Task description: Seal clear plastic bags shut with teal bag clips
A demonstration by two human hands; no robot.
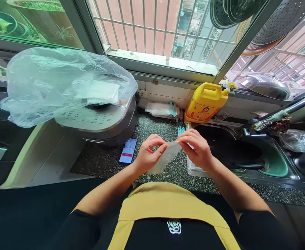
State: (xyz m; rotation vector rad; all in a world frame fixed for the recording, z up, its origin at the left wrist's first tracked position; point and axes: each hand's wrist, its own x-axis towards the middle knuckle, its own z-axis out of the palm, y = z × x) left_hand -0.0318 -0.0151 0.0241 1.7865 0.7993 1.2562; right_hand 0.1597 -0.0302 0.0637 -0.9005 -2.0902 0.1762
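Note:
A small translucent plastic bag [165, 159] hangs between my two hands above the speckled counter. My left hand [152, 152] pinches one upper corner with thumb and finger. At the opposite upper corner, my right hand [196, 147] is closed on the bag's edge. Under and beside my right hand lies a clear plastic tray or packet [194, 169], partly covered by that hand. Some light-blue strips [181, 130] stick out just behind my right fingers. To the left of my left hand rests a phone [128, 150] with its screen lit.
A grey rice cooker [95, 119] stands at the left under a large plastic bag [63, 83]. Clear packets [159, 108] lie along the wall. A yellow pump jug [207, 102] stands by the sink [280, 156], which holds a dark pan [225, 146].

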